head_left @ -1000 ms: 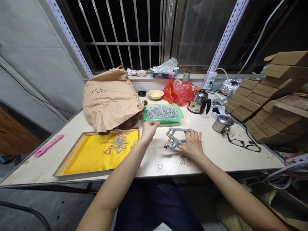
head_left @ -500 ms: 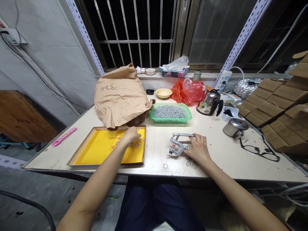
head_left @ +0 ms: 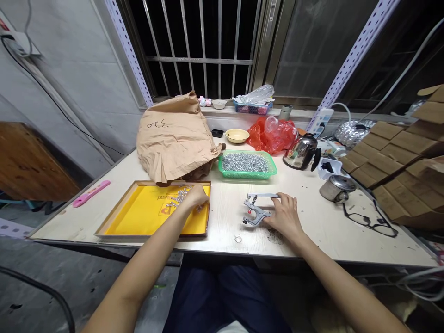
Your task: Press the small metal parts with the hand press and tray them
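My left hand [head_left: 197, 195] is over the right part of a shallow cardboard tray [head_left: 118, 203] with a yellow bottom. Its fingers are curled together, and whatever they pinch is hidden. Small silvery metal pieces [head_left: 181, 194] lie in the tray beside that hand. My right hand [head_left: 286, 213] is wrapped round the handles of grey hand pliers [head_left: 255, 213] with a spring and a red part; their jaws point left, just above or on the table. A green plastic basket [head_left: 248, 175] behind holds a heap of similar small metal pieces.
A large brown paper bag [head_left: 173, 138] stands behind the tray. A pink tool [head_left: 90, 194] lies at the left. Toward the right are a steel kettle [head_left: 301, 151], a metal cup [head_left: 336, 188], glasses [head_left: 371, 222] and stacked cardboard boxes [head_left: 398, 162]. A small clear ring [head_left: 237, 239] lies near the front edge.
My left hand has shifted to the right within the tray, uncovering more of the metal pieces. My right hand keeps the pliers in nearly the same place.
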### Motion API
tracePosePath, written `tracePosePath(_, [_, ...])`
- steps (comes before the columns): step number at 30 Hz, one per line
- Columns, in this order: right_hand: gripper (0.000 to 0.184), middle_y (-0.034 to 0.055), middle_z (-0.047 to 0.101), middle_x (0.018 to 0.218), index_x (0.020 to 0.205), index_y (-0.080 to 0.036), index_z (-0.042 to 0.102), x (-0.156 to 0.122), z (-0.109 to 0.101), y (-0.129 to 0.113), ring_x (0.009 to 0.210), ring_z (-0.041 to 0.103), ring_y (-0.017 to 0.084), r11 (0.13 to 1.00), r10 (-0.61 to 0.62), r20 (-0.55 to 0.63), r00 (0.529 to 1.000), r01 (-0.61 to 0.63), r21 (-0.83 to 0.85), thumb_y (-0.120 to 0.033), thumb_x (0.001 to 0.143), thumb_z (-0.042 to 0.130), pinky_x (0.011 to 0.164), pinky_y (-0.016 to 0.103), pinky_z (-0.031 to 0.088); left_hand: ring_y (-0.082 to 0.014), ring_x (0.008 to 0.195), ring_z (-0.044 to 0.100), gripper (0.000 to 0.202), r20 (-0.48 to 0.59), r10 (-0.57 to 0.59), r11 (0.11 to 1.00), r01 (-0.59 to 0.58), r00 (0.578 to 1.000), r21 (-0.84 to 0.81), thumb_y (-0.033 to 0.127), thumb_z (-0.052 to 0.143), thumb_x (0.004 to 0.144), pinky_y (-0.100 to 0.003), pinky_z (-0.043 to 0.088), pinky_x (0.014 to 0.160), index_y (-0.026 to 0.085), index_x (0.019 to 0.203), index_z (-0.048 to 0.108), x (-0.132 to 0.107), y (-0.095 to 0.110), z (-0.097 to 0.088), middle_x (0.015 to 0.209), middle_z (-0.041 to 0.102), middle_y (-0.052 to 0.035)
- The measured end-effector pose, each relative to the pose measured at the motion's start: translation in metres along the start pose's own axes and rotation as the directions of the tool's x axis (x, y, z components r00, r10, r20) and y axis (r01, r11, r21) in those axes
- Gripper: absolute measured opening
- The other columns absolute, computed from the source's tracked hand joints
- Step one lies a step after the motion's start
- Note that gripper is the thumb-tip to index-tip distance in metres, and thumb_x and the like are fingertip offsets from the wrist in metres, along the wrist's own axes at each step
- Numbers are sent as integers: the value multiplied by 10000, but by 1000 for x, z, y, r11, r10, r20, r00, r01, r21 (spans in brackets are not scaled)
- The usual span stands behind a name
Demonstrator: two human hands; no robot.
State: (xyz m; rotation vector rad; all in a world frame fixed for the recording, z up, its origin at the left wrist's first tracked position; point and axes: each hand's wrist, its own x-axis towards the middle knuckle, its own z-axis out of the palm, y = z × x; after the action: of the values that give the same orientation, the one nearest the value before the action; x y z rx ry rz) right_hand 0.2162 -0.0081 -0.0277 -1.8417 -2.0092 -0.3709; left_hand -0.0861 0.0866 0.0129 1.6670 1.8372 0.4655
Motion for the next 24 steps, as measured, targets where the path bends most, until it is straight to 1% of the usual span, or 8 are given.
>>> tracePosePath(3, [690, 185, 465, 1199, 1066, -104, 539, 2, -2, -3, 1162, 356, 339, 1000, -25, -27, 999, 25, 5, -653, 650, 502, 1007, 598, 141, -74, 402, 358, 136, -73, 40, 932, -63, 997, -356, 188, 641, 539, -215, 221, 422, 140, 465, 538, -22, 9, 3, 402, 421, 26])
tracePosePath(4, [712, 189, 452, 1222, 1085, -101, 523, 3, -3, -5, 1194, 328, 340, 999, -35, -40, 999, 35, 4, -668, 655, 484, 1015, 605, 110, -68, 415, 361, 133, -59, 59, 873, -80, 997, -481, 233, 647, 559, -209, 229, 425, 135, 511, 570, -32, 14, 8, 444, 464, 17])
tracePosePath(6, [767, 198, 415, 1272, 1128, -90, 485, 5, -5, -8, 1251, 263, 341, 999, -48, -63, 997, 48, -2, -695, 657, 450, 1024, 610, 63, -60, 450, 386, 166, 41, 95, 733, -42, 995, -679, 280, 665, 563, -200, 257, 444, 123, 594, 622, -53, 25, 25, 541, 546, -8])
tracePosePath(9, [819, 210, 337, 1345, 1164, -71, 446, 9, -11, -15, 1299, 182, 340, 998, -66, -65, 996, 64, -23, -719, 666, 402, 1028, 609, 16, -43, 437, 361, 196, 214, 98, 599, 114, 972, -793, 267, 709, 516, -197, 246, 448, 110, 614, 643, -79, 40, 56, 531, 547, -2])
tracePosePath(11, [826, 215, 287, 1379, 1165, -62, 439, 10, -15, -18, 1314, 142, 340, 996, -84, -53, 995, 82, -44, -724, 675, 379, 1025, 613, -11, -33, 411, 321, 192, 251, 83, 554, 165, 964, -816, 258, 719, 505, -200, 216, 435, 108, 594, 640, -88, 44, 73, 482, 517, 15])
tracePosePath(15, [827, 220, 222, 1414, 1163, -55, 430, 11, -20, -21, 1330, 97, 330, 993, -100, -43, 994, 97, -74, -727, 687, 355, 1023, 611, -45, -48, 424, 372, 159, 236, 61, 577, 158, 970, -801, 240, 708, 514, -202, 244, 442, 107, 567, 639, -89, 46, 85, 483, 539, 3])
tracePosePath(19, [841, 235, 188, 1423, 1163, -46, 424, 10, -22, -21, 1336, 67, 334, 993, -97, -49, 994, 94, -73, -733, 685, 346, 1017, 614, -52, -60, 443, 410, 138, 226, 67, 642, 131, 972, -755, 231, 695, 526, -202, 289, 462, 109, 563, 640, -88, 45, 86, 477, 539, 5])
tracePosePath(24, [840, 244, 188, 1418, 1156, -41, 426, 8, -22, -23, 1334, 65, 339, 993, -99, -44, 994, 96, -68, -732, 684, 348, 1012, 622, -44, -74, 475, 456, 102, 232, 96, 677, 107, 968, -729, 196, 671, 522, -205, 330, 485, 106, 562, 646, -89, 48, 86, 523, 579, -15])
